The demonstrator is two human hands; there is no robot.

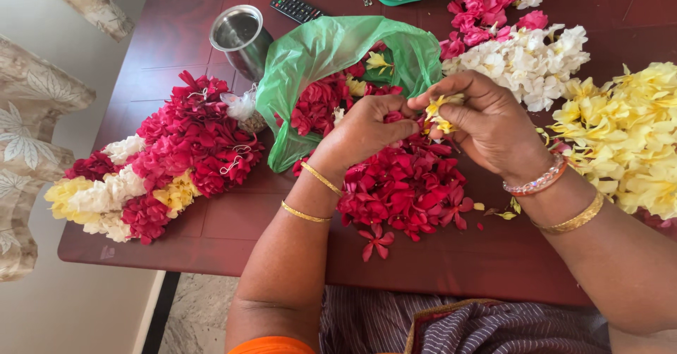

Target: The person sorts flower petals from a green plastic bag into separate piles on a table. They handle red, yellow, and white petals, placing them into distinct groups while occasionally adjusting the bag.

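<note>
Right hand (pixel 486 121) around yellow flower (pixel 438 111)

Right hand (pixel 493 125) pinches yellow blossom (pixel 438 108); left hand (pixel 367 130) touching it, perhaps gripping thread, above red flowers (pixel 405 192).

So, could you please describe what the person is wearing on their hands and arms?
The left hand has two thin gold bangles on the bare forearm, and an orange sleeve edge near the upper arm. The right hand wears a beaded bracelet with an orange band and a broader gold bangle.
</note>
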